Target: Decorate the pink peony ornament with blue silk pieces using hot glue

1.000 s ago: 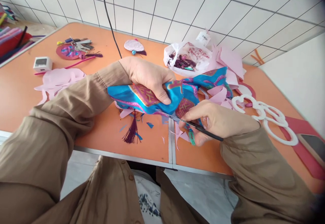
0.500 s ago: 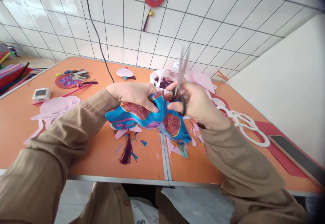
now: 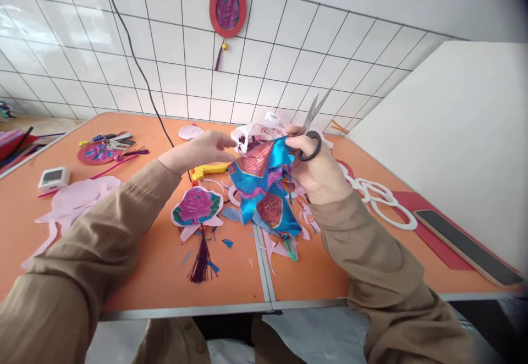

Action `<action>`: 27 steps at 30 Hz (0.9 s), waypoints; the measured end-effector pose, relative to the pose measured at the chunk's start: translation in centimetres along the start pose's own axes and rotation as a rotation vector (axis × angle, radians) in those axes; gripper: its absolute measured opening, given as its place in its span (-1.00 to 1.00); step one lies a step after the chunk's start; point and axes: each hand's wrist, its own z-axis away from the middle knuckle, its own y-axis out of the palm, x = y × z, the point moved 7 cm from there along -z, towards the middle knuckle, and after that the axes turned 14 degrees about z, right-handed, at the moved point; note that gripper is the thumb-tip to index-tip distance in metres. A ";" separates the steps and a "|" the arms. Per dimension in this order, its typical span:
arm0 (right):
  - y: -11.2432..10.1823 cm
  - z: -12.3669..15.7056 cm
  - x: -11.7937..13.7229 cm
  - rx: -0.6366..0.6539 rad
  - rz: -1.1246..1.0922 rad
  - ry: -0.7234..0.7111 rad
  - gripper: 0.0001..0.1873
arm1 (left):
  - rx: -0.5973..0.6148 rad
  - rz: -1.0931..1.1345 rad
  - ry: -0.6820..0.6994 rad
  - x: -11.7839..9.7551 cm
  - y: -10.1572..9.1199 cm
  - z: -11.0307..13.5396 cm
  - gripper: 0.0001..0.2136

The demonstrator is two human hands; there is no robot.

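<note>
Closest to you, your two tan sleeves [image 3: 82,254] reached out over the front edge of the orange table [image 3: 165,276]. Just past that edge lay a purple tassel [image 3: 201,257] among small blue and pink scraps. Its top met a fan-shaped piece with a pink rose [image 3: 196,207], which lay flat on the table.

Right of it hung the blue fabric [image 3: 264,188], lifted off the table. Its lower end drooped onto the pink paper trimmings. Your right hand [image 3: 315,169] held it up by the top corner, pinched between thumb and fingers. The same hand was curled around the scissors [image 3: 311,127], with a finger through the black loop and the blades parted and pointing up.

Your left hand [image 3: 198,152] hovered just left of the fabric's upper corner, fingers stretched out loosely together and gripping nothing. Whether the fingertips touched the cloth could not be told. Under that hand lay a yellow tool [image 3: 208,170].

Farther off sat a white plastic bag [image 3: 256,133]. White paper rings [image 3: 383,199] lay to the right, and pink cutouts [image 3: 74,202] and a small white device [image 3: 53,177] to the left. On the tiled wall hung a round red ornament [image 3: 227,9].
</note>
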 end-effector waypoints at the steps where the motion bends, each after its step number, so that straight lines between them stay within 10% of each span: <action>1: -0.4 -0.2 -0.6 -0.101 -0.137 0.061 -0.71 | -0.157 -0.057 0.006 -0.3 -1.0 0.1 -0.88; 3: -0.7 -0.2 -1.4 -0.273 -0.364 0.147 -0.66 | -0.229 -0.060 -0.047 -0.6 -1.0 0.6 -0.91; 8: -0.4 0.0 -1.1 -0.410 -0.600 0.101 -0.65 | 0.388 0.435 -0.234 -0.6 6.1 2.5 -0.53; 11: -0.2 0.2 -1.0 -0.438 -0.704 0.079 -0.67 | 0.494 0.828 -0.407 0.6 9.4 2.8 -0.36; 21: 0.8 0.2 -1.6 -0.388 -0.730 0.084 -0.67 | -0.099 1.383 -0.427 3.4 8.9 1.6 -0.68; 27: 1.9 0.3 -2.6 -0.347 -0.689 0.187 -0.68 | -0.193 1.350 -0.326 4.0 7.6 0.8 -0.84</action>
